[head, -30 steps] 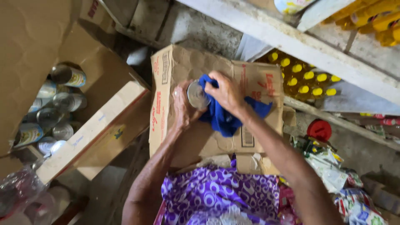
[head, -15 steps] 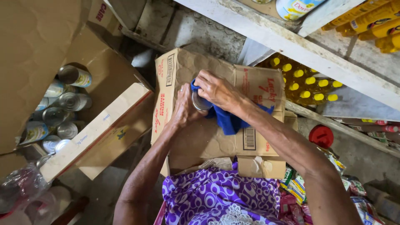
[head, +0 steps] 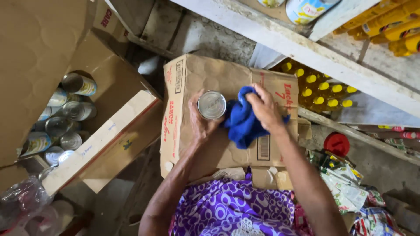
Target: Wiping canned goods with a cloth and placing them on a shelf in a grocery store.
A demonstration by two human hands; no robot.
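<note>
Blue cloth [head: 242,121] is bunched in the right hand [head: 264,108], whose fingers are curled tight around it, pressing it against the 3 o'clock side of a tin can [head: 212,105]. The left hand [head: 199,121] cups that can from 7 o'clock, fingers wrapped around its wall, so the silver lid faces up. Both hands work above a flattened cardboard box [head: 205,74] that lies across the person's lap, over a purple patterned dress [head: 227,209].

At 9 o'clock from the hands, an open carton [head: 100,140] holds more cans [head: 65,126] lying on their sides, its flap standing between them and the lap box. At 8 o'clock, by the frame's corner, crumpled clear plastic [head: 22,201] lies low. At 1 o'clock a pale wooden shelf board [head: 306,52] runs slantwise, and under it stand yellow-capped bottles [head: 321,89], partly hidden by the box's far edge. At 3 o'clock sits a red lid [head: 337,143]; at 4 o'clock, a heap of small printed packets [head: 345,188].
</note>
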